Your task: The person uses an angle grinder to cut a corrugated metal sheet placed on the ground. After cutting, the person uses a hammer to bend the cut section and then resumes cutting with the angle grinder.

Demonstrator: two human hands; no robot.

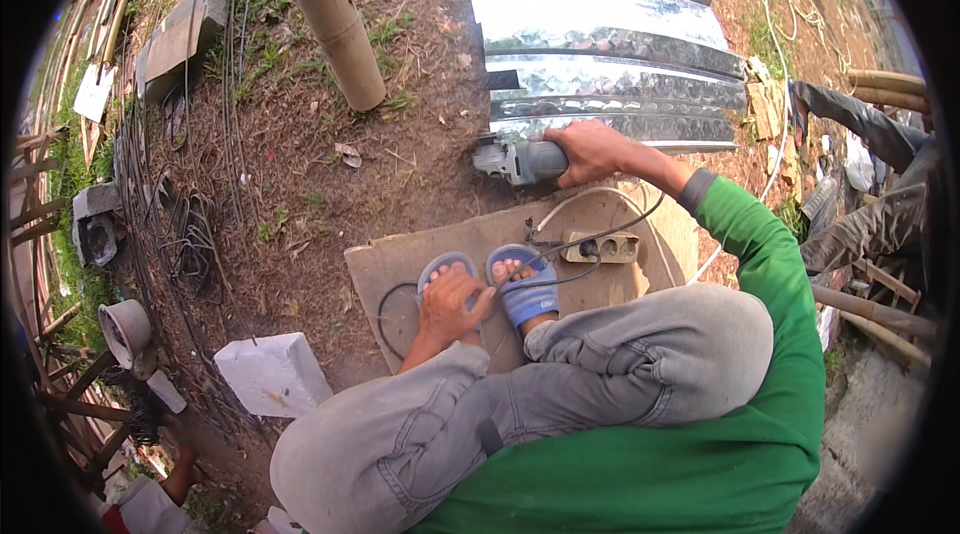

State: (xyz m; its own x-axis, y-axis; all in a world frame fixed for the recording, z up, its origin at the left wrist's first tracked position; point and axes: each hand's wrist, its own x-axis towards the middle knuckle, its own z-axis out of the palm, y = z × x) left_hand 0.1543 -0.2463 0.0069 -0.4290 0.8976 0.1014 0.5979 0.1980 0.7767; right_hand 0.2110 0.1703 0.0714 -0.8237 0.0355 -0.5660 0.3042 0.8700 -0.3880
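Note:
Reaching forward, my right hand [592, 152] is wrapped round the grey body of an angle grinder [520, 162]. The tool's head points left, by the near left corner of some shiny metal profiles [610, 69]. My left hand [450, 302] hangs over my left sandal, fingers extended and holding nothing I can see. Both feet, in blue sandals [528, 292], rest on a wooden board [400, 259]. On that board lies a power strip [612, 247] with a black plug in it. A dark cable [630, 219] loops between the strip and my feet.
A bamboo post [335, 29] stands ahead on the left. White block [272, 374], concrete block [185, 34] and thin rods [235, 84] lie leftward on dry soil. Another person's legs [870, 224] show at right, near a pale cable [775, 34]; another person [150, 504] is at lower left.

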